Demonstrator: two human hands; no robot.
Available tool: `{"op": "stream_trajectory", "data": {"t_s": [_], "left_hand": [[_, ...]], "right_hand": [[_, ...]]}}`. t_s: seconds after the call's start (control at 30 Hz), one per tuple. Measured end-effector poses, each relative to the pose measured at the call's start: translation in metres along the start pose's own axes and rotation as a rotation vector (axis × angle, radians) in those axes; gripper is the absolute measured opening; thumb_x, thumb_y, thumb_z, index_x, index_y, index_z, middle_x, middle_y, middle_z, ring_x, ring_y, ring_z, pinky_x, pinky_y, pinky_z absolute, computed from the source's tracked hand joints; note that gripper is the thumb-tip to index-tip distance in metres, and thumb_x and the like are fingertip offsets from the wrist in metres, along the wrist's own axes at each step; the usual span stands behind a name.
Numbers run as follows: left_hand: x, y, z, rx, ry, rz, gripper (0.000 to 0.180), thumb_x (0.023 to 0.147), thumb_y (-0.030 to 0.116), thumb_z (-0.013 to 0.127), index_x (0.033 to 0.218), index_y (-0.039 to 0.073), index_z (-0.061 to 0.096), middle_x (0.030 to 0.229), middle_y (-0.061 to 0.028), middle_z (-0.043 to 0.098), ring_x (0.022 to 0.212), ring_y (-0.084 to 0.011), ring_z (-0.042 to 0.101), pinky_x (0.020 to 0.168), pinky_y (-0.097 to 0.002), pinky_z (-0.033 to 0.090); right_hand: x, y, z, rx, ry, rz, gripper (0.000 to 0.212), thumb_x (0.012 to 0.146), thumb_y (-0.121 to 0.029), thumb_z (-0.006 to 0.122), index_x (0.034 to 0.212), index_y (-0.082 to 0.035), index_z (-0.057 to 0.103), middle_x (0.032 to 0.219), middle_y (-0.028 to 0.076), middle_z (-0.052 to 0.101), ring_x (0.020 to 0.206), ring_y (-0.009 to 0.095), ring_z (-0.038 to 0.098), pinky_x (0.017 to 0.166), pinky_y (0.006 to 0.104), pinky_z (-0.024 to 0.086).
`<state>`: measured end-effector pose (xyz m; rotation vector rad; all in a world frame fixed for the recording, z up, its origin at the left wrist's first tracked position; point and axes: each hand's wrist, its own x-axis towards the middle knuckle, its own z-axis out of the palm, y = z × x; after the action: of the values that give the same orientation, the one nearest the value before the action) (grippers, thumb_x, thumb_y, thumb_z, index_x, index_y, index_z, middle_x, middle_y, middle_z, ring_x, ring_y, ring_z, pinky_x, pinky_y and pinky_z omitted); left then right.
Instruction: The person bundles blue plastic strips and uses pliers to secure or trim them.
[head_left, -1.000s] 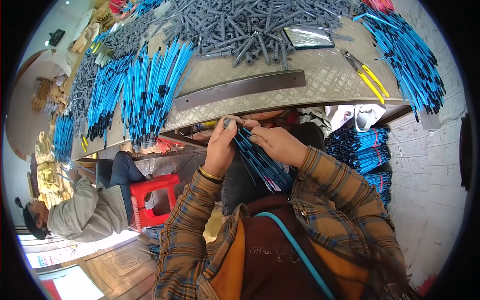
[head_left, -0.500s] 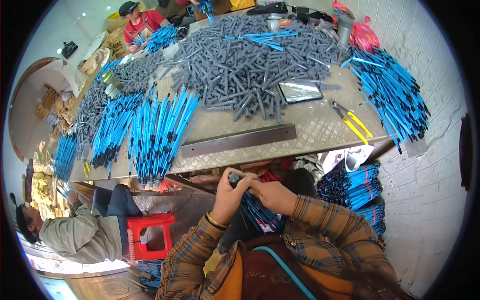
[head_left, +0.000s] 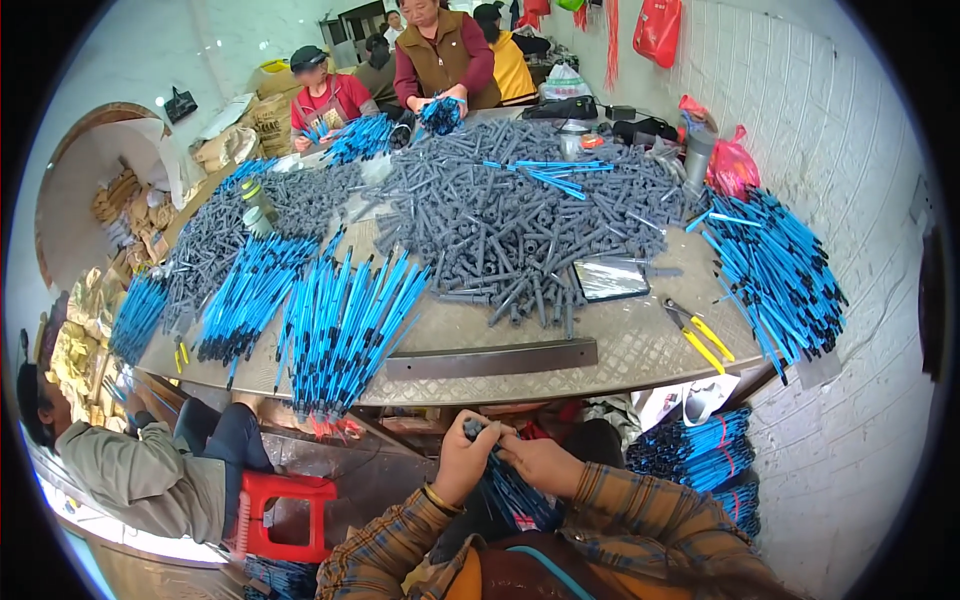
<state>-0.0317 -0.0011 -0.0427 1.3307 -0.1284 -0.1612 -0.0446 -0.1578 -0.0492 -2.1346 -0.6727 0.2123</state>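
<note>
My left hand [head_left: 464, 466] is closed around a grey plastic tube piece [head_left: 472, 429], whose end pokes out above the fingers. Against it presses my right hand [head_left: 543, 464], its fingers pinched together near the left thumb; what it grips is hidden. Just below both hands a bunch of thin blue rods [head_left: 517, 503] with dark ends lies over my lap. Beyond, on the table, a large heap of similar grey tube pieces [head_left: 500, 235] is spread out. A dark metal bar [head_left: 492, 360] lies along the near table edge.
Blue rods lie in fans at the left [head_left: 345, 325] and right [head_left: 775, 280] of the table [head_left: 640, 362]. Yellow-handled pliers [head_left: 700, 338] and a flat shiny-faced device [head_left: 610, 280] lie near the right. A seated person [head_left: 140, 470] is by a red stool [head_left: 285, 515]; others work across the table.
The view has tilted up, bringing more people at the far side into sight. My hands stay together at the tube piece with little visible change.
</note>
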Motion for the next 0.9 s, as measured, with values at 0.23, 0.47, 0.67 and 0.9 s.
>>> {"op": "stream_trajectory", "data": {"t_s": [0.23, 0.47, 0.67, 0.9], "left_hand": [[0.005, -0.002, -0.002, -0.012, 0.036, -0.035, 0.011, 0.085, 0.006, 0.054, 0.086, 0.001, 0.044, 0.085, -0.0145, 0.063, 0.084, -0.0181, 0.061, 0.074, -0.0293, 0.048], [0.01, -0.011, -0.007, 0.006, 0.018, -0.015, 0.013, 0.086, 0.008, 0.054, 0.086, 0.001, 0.043, 0.088, -0.0184, 0.063, 0.087, -0.0228, 0.061, 0.077, -0.0336, 0.05], [0.01, -0.01, -0.01, -0.025, 0.035, -0.043, 0.012, 0.086, 0.007, 0.054, 0.086, 0.001, 0.044, 0.086, -0.0179, 0.063, 0.085, -0.0224, 0.062, 0.076, -0.0333, 0.05], [0.011, -0.013, -0.013, -0.021, 0.045, -0.035, 0.012, 0.086, 0.007, 0.054, 0.086, 0.001, 0.044, 0.086, -0.0183, 0.063, 0.084, -0.0222, 0.062, 0.076, -0.0334, 0.049]], "right_hand": [[0.009, 0.002, -0.004, 0.027, -0.026, 0.015, 0.021, 0.091, -0.024, 0.044, 0.092, -0.004, 0.043, 0.074, 0.021, 0.056, 0.07, 0.042, 0.055, 0.057, 0.0469, 0.043], [0.009, 0.002, -0.002, 0.055, -0.037, 0.035, 0.021, 0.092, -0.025, 0.044, 0.091, -0.004, 0.043, 0.073, 0.021, 0.055, 0.069, 0.042, 0.054, 0.057, 0.0459, 0.043], [0.013, 0.007, 0.002, 0.082, -0.019, 0.021, 0.022, 0.092, -0.026, 0.044, 0.092, -0.005, 0.044, 0.077, 0.021, 0.055, 0.072, 0.042, 0.054, 0.06, 0.0459, 0.043], [0.016, 0.006, 0.0, 0.123, -0.045, 0.044, 0.024, 0.092, -0.028, 0.043, 0.094, -0.005, 0.046, 0.079, 0.021, 0.055, 0.073, 0.042, 0.054, 0.061, 0.0452, 0.043]]}}
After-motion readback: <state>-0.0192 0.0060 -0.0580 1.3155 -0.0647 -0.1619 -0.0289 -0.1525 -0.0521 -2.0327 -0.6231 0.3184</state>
